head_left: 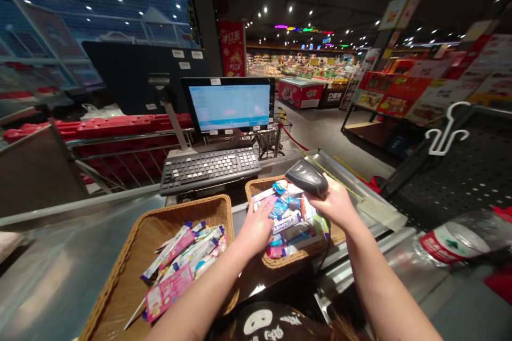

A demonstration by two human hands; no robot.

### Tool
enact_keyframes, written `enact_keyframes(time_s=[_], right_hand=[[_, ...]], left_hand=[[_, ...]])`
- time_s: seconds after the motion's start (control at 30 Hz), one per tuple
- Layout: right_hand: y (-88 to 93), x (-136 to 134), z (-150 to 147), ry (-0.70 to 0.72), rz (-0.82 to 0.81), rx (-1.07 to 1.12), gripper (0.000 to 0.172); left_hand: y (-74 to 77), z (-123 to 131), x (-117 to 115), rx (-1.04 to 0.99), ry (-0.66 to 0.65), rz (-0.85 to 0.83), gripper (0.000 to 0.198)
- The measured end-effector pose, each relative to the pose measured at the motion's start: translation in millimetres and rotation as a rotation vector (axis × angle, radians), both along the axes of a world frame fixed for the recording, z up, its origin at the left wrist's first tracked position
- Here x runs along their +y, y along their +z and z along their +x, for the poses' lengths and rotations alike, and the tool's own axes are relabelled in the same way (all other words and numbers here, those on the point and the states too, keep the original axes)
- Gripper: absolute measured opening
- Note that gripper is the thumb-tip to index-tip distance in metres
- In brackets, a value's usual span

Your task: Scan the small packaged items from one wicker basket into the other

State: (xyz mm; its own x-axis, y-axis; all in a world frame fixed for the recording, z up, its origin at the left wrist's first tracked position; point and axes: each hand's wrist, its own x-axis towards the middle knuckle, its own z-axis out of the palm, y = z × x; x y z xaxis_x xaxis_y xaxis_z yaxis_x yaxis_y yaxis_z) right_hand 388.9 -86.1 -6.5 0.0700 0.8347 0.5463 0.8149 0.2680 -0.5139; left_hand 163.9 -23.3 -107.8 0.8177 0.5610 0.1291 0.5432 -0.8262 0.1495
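Note:
My right hand [334,202] is wrapped round a black handheld barcode scanner [306,176], held over the right wicker basket [286,262]. Inside that basket lie several small snack packets [287,222] in white, blue, purple and pink. My left hand [258,228] reaches into its left side, fingers stretched out and resting on the packets; no packet is plainly gripped. A larger wicker basket [132,245] stands to the left, partly behind my left forearm. Long thin packets and a pink flat pack [170,292] lie in it, with a white stick poking out.
Behind the baskets are a black keyboard [212,168] and a lit monitor [230,106]. A metal counter [80,256] extends left. On the right are a plastic bottle with a red label [454,242] and a white hook [447,130] on a black panel.

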Motion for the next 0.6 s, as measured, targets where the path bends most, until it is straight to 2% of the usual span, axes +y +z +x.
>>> enact_keyframes(time_s=[0.07,0.27,0.4,0.6], right_hand=[[-1.8,-1,7,-0.014,-0.001,-0.015,0.011],[-8.1,2,25,-0.025,0.007,-0.026,0.016],[-8.7,5,30,-0.009,0.007,-0.01,0.014],[-7.9,9,33,0.002,0.009,0.006,0.01]], left_hand=[[-8.6,16,0,0.051,0.004,0.004,0.014],[-33.3,43,9,0.033,0.077,-0.01,0.03],[-34.5,46,15,0.026,0.052,-0.036,0.029],[-26.9,45,19,0.054,0.07,-0.061,0.029]])
